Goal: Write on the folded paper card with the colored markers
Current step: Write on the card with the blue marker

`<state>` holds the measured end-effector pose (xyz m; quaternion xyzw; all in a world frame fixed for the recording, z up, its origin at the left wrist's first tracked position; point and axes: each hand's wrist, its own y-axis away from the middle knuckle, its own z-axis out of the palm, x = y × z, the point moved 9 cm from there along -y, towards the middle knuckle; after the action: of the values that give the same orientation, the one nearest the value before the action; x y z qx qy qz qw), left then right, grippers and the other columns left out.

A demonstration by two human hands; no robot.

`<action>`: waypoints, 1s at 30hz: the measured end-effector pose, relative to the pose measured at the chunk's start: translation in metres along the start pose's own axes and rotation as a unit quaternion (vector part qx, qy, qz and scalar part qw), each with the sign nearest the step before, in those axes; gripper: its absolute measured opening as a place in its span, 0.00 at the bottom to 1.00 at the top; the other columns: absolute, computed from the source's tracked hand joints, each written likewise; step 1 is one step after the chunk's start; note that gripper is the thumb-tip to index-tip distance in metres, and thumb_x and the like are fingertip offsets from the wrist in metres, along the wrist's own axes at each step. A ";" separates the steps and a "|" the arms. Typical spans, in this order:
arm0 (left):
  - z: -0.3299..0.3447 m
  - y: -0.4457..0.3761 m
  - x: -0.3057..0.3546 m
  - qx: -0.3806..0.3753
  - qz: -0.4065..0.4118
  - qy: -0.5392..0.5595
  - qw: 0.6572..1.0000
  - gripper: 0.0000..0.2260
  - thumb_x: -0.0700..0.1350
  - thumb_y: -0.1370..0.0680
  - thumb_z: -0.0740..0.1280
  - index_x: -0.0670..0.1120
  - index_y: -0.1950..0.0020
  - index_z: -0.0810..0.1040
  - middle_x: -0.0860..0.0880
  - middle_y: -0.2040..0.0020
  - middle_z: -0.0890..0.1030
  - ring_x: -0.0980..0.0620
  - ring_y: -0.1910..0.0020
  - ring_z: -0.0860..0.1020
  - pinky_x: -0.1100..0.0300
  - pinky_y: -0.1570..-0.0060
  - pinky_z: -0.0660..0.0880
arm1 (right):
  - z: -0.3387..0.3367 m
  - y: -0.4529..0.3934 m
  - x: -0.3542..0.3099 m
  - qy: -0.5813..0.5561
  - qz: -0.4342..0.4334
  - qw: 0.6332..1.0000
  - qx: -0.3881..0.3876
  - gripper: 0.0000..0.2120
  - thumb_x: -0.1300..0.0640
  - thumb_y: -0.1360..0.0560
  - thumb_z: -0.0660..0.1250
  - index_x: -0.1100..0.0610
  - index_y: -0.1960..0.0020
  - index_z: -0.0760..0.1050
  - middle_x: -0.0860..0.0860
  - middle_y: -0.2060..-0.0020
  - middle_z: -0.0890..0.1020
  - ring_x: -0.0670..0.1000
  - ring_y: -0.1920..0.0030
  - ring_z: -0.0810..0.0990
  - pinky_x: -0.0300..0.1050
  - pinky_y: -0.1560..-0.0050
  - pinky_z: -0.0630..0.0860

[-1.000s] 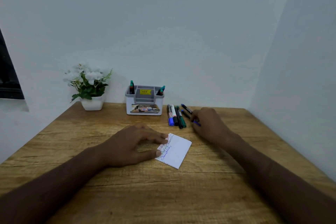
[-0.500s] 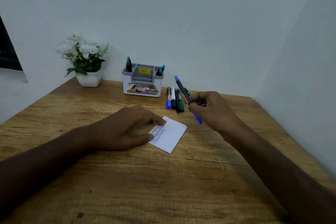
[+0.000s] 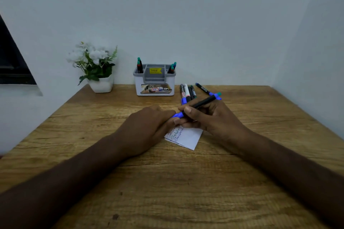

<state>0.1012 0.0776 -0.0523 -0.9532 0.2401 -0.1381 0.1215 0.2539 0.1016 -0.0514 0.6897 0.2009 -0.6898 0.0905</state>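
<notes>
The folded white card (image 3: pixel 189 136) lies on the wooden table (image 3: pixel 167 182), with lines of coloured handwriting along its left edge. Its upper part is hidden under both hands. My right hand (image 3: pixel 212 119) holds a black marker (image 3: pixel 202 103) above the card, its blue cap (image 3: pixel 176 115) pointing left. My left hand (image 3: pixel 147 126) meets it there, finger and thumb pinching the blue cap. Several more markers (image 3: pixel 187 92) lie side by side behind the hands, and one (image 3: pixel 202 89) lies apart to their right.
A grey and white desk organiser (image 3: pixel 154 84) with a few markers in it stands at the back by the wall. A white pot of artificial flowers (image 3: pixel 98 74) sits to its left. Walls close in behind and at the right.
My right hand picked a marker from the table, lifted it and brought it over the card. My left hand left the card's edge and took hold of the marker's blue cap.
</notes>
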 end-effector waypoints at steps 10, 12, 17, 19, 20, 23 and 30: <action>-0.002 0.002 -0.011 -0.023 -0.029 0.007 0.999 0.18 0.69 0.18 0.41 0.64 0.52 0.67 0.56 0.57 0.75 0.58 0.57 0.73 0.50 0.56 0.76 | -0.002 -0.008 -0.003 -0.129 0.012 0.992 0.003 0.14 0.52 0.15 0.61 0.63 0.41 0.76 0.68 0.50 0.87 0.62 0.51 0.90 0.52 0.49 0.88; -0.001 0.002 -0.013 -0.032 -0.024 0.014 0.999 0.19 0.68 0.17 0.43 0.62 0.52 0.69 0.57 0.57 0.76 0.58 0.57 0.73 0.53 0.57 0.74 | -0.019 -0.012 -0.007 -0.109 -0.002 0.993 0.035 0.11 0.50 0.14 0.60 0.57 0.44 0.76 0.65 0.46 0.88 0.64 0.47 0.89 0.55 0.45 0.86; -0.005 -0.002 -0.005 -0.009 0.012 0.054 0.998 0.19 0.73 0.21 0.53 0.65 0.50 0.77 0.58 0.60 0.77 0.60 0.59 0.74 0.56 0.62 0.72 | -0.039 -0.015 -0.002 -0.015 -0.007 0.994 0.109 0.13 0.49 0.14 0.63 0.56 0.46 0.83 0.54 0.51 0.90 0.57 0.57 0.88 0.48 0.56 0.86; -0.003 -0.002 -0.006 -0.010 0.012 0.059 0.998 0.09 0.73 0.24 0.64 0.72 0.50 0.75 0.61 0.59 0.77 0.61 0.57 0.75 0.56 0.59 0.74 | -0.036 -0.018 0.000 -0.010 0.001 0.995 0.098 0.13 0.52 0.14 0.64 0.58 0.47 0.84 0.55 0.56 0.89 0.53 0.61 0.86 0.43 0.60 0.85; -0.004 -0.001 -0.006 -0.005 0.016 0.067 0.998 0.09 0.72 0.26 0.68 0.73 0.48 0.75 0.61 0.57 0.78 0.62 0.54 0.76 0.55 0.56 0.76 | -0.033 -0.019 0.001 -0.010 0.007 0.997 0.082 0.13 0.55 0.14 0.64 0.61 0.48 0.84 0.56 0.57 0.89 0.52 0.61 0.86 0.42 0.60 0.85; -0.003 -0.001 -0.007 0.006 0.023 0.094 0.995 0.14 0.72 0.27 0.70 0.74 0.44 0.73 0.63 0.50 0.80 0.62 0.47 0.78 0.52 0.49 0.78 | -0.024 -0.021 -0.001 -0.010 0.016 0.999 0.035 0.08 0.65 0.17 0.66 0.68 0.50 0.82 0.60 0.59 0.87 0.55 0.61 0.86 0.42 0.58 0.86; 0.007 -0.001 -0.016 -0.025 0.008 0.055 0.998 0.25 0.73 0.26 0.67 0.61 0.37 0.70 0.69 0.50 0.67 0.63 0.48 0.71 0.60 0.47 0.69 | -0.022 -0.005 -0.008 0.215 -0.026 0.976 0.011 0.07 0.68 0.24 0.73 0.58 0.53 0.86 0.55 0.61 0.89 0.52 0.59 0.89 0.44 0.51 0.86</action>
<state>0.0907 0.0879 -0.0619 -0.9447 0.2578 -0.1838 0.0856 0.2721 0.1138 -0.0419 0.8170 0.2261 -0.5300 0.0193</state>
